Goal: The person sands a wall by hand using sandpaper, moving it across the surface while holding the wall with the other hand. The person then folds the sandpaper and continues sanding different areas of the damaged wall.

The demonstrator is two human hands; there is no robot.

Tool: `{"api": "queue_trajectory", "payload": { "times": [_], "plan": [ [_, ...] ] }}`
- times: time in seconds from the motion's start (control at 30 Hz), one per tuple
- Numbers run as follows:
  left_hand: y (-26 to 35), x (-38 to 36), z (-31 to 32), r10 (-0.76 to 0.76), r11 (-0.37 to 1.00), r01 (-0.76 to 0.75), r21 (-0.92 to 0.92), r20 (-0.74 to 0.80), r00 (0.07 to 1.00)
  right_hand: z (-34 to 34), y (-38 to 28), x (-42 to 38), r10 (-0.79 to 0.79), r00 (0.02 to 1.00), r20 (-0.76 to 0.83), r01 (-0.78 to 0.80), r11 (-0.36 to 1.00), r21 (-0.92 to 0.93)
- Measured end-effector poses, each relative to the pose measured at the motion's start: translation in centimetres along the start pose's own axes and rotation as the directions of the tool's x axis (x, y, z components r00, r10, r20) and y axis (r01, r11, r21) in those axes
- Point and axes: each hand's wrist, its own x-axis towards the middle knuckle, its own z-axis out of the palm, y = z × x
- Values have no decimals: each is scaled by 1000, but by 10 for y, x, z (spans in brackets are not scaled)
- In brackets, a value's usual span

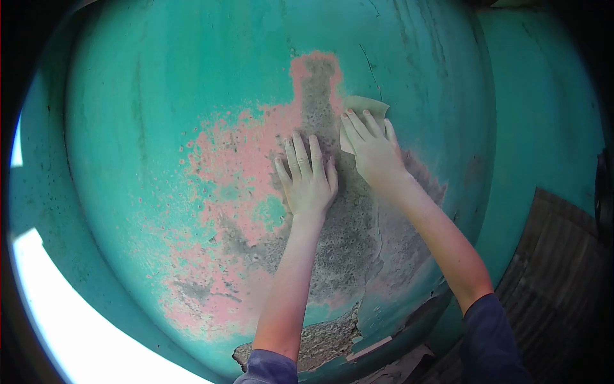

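Note:
A green painted wall (pixel 211 70) fills most of the head view, with pink and grey patches worn through its paint. On the grey patch (pixel 339 243) my left hand (pixel 308 179) lies flat, its fingers spread and nothing in it. To its right and a little higher, my right hand (pixel 376 150) presses a pale sheet of sandpaper (pixel 368 102) against the wall. The top edge of the sheet sticks out past the fingertips and curls away at the right corner. Its underside cannot be seen.
Low on the wall, broken plaster (pixel 326 339) exposes rough grey material. A thin crack (pixel 371 70) runs down near the sandpaper. At the lower right leans a brown corrugated sheet (pixel 556 269). Bright light shows at the lower left edge.

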Motion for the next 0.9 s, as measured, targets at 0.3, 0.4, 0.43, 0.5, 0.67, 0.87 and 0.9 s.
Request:
{"api": "queue_trajectory", "payload": {
  "times": [0.3,0.4,0.43,0.5,0.67,0.87,0.9],
  "plan": [
    [-1,-2,-2,19,1000,-19,17,-1,1000,2,-1,-26,10,1000,21,-11,1000,26],
    [1,-2,-1,8,1000,-8,-1,20,1000,5,3,-17,37,999,21,-37,999,30],
    [1,-3,-2,6,1000,-7,12,20,1000,6,6,-11,66,998,4,-66,997,37],
    [2,0,-1,13,1000,-13,23,19,1000,9,8,-3,95,995,-17,-93,991,98],
    [2,-3,-1,-1,999,-1,35,37,999,24,-2,-45,132,988,-78,-108,959,262],
    [5,-5,-1,19,997,-22,71,41,999,16,0,-56,156,988,-11,-151,968,199],
    [5,-5,-2,22,997,-25,77,42,999,14,4,-45,184,983,-15,-178,964,197]
  ]
}}
